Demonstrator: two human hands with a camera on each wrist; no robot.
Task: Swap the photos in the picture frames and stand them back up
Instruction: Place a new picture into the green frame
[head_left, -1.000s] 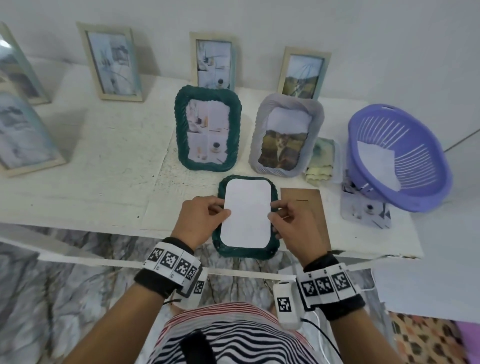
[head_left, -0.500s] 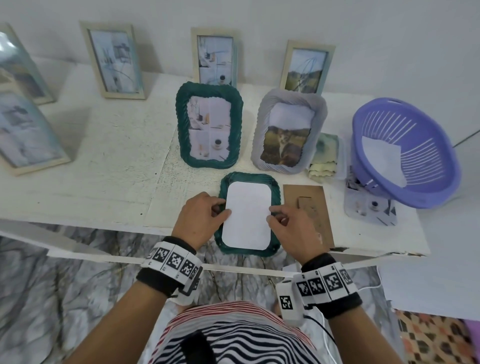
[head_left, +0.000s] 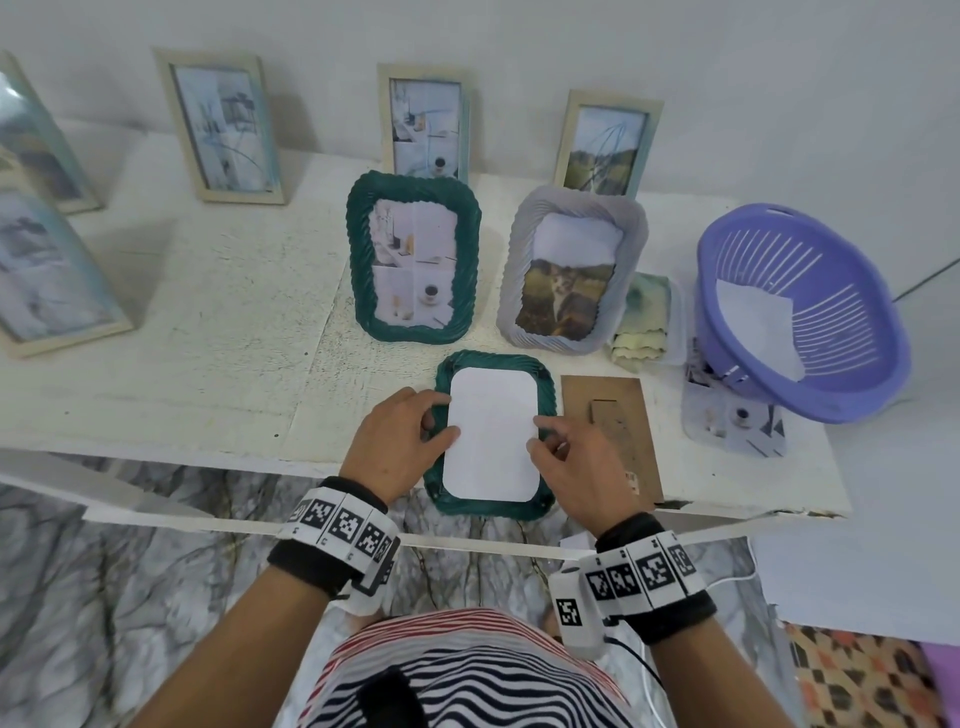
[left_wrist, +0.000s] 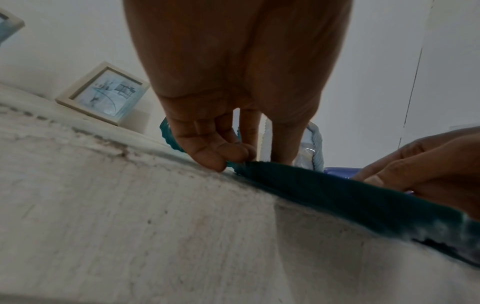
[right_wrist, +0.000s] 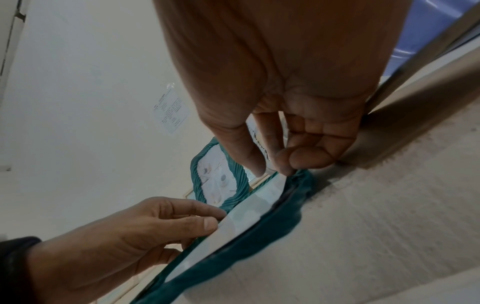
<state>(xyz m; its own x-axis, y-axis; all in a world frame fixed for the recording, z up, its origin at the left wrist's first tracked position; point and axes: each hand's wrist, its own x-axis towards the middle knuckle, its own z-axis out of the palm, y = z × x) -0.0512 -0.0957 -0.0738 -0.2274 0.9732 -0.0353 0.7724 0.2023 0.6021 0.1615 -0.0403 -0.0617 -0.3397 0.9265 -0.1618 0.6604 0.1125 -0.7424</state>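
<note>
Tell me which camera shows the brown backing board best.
The head view. There the brown backing board lies flat on the table, right of the face-down green frame, nearly whole, its near-left part behind the right hand. The right wrist view shows only a blurred brown edge; the left wrist view shows none of it.

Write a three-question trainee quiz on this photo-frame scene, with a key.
1. True or false: the brown backing board is fitted in the green frame lying flat.
2. What lies in that frame?
A. white sheet
B. cat photo
C. nothing
3. Fill in: the tipped basket is ____ in colour.

Key: 1 false, it lies beside the frame, under the right hand. 2 A; the left hand touches its edge. 3 purple.
</note>
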